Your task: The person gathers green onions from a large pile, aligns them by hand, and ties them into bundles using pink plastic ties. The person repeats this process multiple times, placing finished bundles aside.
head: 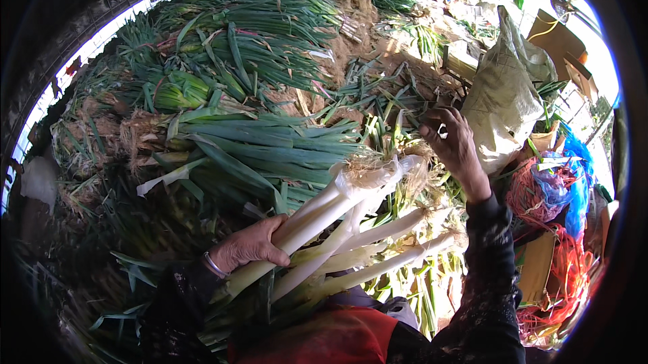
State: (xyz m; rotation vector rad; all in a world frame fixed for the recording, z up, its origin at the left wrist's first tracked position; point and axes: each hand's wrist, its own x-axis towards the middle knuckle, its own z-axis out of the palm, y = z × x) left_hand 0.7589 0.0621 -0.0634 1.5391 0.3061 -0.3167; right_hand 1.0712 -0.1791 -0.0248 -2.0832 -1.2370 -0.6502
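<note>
My left hand (248, 245), with a pale bangle at the wrist, is wrapped around thick white leek stalks (319, 217). They slant up to the right across my lap, with fibrous roots (372, 174) at the upper end and torn, translucent outer skin hanging there. Beside them, more leek stalks (390, 265) lie loose, roots pointing right. My right hand (450, 146) is raised just beyond the root ends, apart from them. Its thumb and fingers curl into a ring; nothing shows in it, though the fingertips are too unclear to rule out something small.
Bundled leeks with green leaves (268, 146) are heaped ahead and left, some tied with pink string. A whitish woven sack (506, 96) stands at right. Near it lie pink twine (529, 189), blue plastic strands (577, 187), red twine (567, 263) and cardboard (536, 268). Leaf trimmings cover the ground.
</note>
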